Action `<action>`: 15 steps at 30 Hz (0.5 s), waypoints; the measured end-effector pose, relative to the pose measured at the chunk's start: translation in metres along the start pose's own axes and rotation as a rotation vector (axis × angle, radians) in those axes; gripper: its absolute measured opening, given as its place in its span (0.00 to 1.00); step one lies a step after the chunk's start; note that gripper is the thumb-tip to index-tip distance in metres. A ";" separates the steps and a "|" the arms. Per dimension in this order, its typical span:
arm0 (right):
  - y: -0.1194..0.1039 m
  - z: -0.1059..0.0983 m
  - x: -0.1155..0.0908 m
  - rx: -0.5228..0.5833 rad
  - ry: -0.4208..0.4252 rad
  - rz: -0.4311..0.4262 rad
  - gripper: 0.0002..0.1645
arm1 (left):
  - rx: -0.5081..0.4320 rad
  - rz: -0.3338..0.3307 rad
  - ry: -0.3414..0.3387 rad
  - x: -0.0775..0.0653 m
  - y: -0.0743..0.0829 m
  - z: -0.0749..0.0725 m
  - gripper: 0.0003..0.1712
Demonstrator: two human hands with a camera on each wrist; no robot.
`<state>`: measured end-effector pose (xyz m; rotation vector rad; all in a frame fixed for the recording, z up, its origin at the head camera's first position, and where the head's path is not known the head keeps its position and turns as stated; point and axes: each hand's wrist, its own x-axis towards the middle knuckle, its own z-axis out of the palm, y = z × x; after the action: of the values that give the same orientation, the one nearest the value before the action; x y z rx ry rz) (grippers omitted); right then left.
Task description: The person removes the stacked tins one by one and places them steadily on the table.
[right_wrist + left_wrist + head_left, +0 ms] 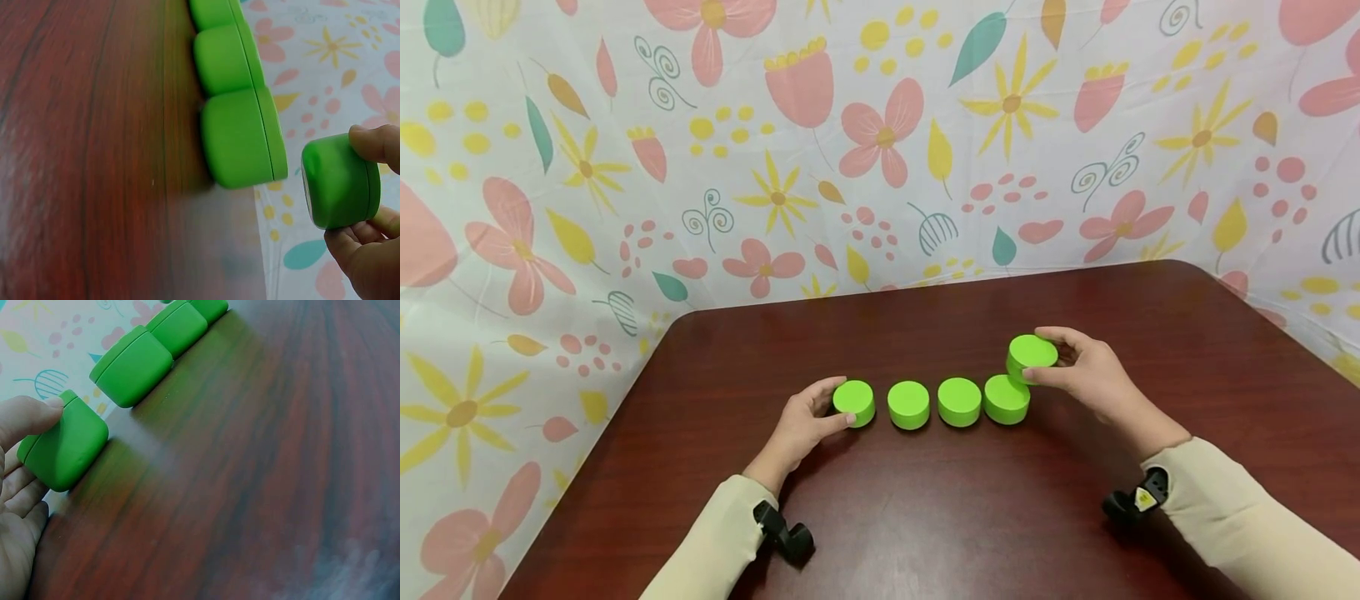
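My left hand (799, 425) grips a small round green lidded container (855, 402), thumb on the near side and fingers behind it. This one stands on the table at the left end of a row. In the left wrist view its lid seam (47, 425) shows under the thumb. My right hand (1092, 375) holds a matching green container (1032, 353) by its sides, raised off the tabletop. It overlaps the rear of the rightmost standing container (1006, 404) in the head view. Between the ends stand two more, a left one (908, 408) and a right one (958, 405).
The dark reddish-brown wooden table (940, 517) has rounded far corners. Behind it hangs a white cloth (820, 192) with a flower and leaf print. Black wrist cameras (786, 533) are strapped over the pale sleeves (1247, 517).
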<state>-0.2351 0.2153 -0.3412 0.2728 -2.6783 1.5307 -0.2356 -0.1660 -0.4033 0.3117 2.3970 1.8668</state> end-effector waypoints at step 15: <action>0.021 -0.010 -0.012 -0.011 0.036 0.020 0.42 | 0.009 -0.021 -0.015 -0.006 0.015 0.001 0.35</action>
<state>-0.2271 0.2362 -0.3552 0.2164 -2.6697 1.5105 -0.2278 -0.1625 -0.3891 0.2995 2.3899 1.8388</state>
